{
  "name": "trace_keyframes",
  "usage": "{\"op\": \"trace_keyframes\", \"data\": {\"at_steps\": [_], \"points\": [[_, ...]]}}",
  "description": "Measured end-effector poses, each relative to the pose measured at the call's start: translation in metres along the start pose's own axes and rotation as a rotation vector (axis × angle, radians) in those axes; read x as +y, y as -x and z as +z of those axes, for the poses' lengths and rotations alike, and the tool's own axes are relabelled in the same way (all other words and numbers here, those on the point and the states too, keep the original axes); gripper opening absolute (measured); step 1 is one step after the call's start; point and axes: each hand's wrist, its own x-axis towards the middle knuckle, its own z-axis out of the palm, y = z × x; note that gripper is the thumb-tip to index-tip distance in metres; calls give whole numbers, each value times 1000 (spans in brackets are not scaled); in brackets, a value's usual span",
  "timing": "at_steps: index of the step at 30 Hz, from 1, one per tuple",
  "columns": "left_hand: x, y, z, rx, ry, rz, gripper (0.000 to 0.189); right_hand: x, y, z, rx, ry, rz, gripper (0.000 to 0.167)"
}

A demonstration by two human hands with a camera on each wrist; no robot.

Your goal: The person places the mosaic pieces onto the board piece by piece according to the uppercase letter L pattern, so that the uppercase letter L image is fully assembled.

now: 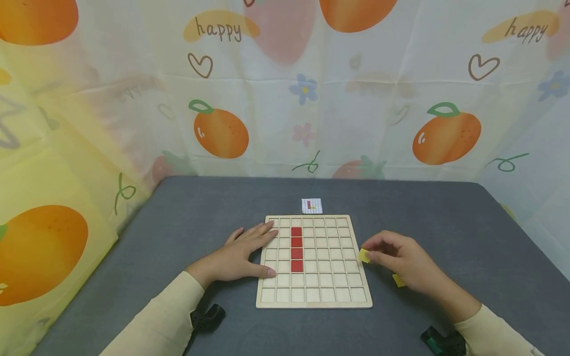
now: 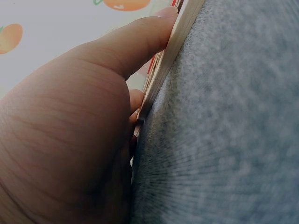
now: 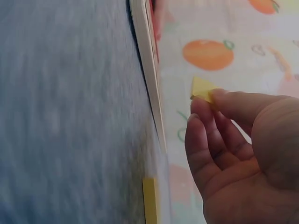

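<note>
A square wooden grid board (image 1: 313,305) lies on the grey table, with a column of red square tiles (image 1: 296,242) set in its third column from the left. My left hand (image 1: 242,252) rests on the board's left edge, fingers spread and thumb on the rim, as the left wrist view also shows. Just off the board's right edge my right hand (image 1: 401,257) pinches a yellow tile (image 3: 202,87) between thumb and fingertips, raised above the table. Another yellow tile (image 1: 399,280) lies on the table beneath that hand, partly covered by it in the head view.
A small printed card (image 1: 311,205) with a grid pattern of red and yellow lies just behind the board. A patterned cloth (image 1: 267,99) hangs behind the grey table (image 1: 200,198). Black straps (image 1: 208,319) are worn at both wrists.
</note>
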Motion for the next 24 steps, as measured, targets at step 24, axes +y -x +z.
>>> {"op": "trace_keyframes", "data": {"at_steps": [24], "points": [[0, 0, 0, 0, -10, -13, 110, -20, -27, 58, -63, -37, -59, 7]]}}
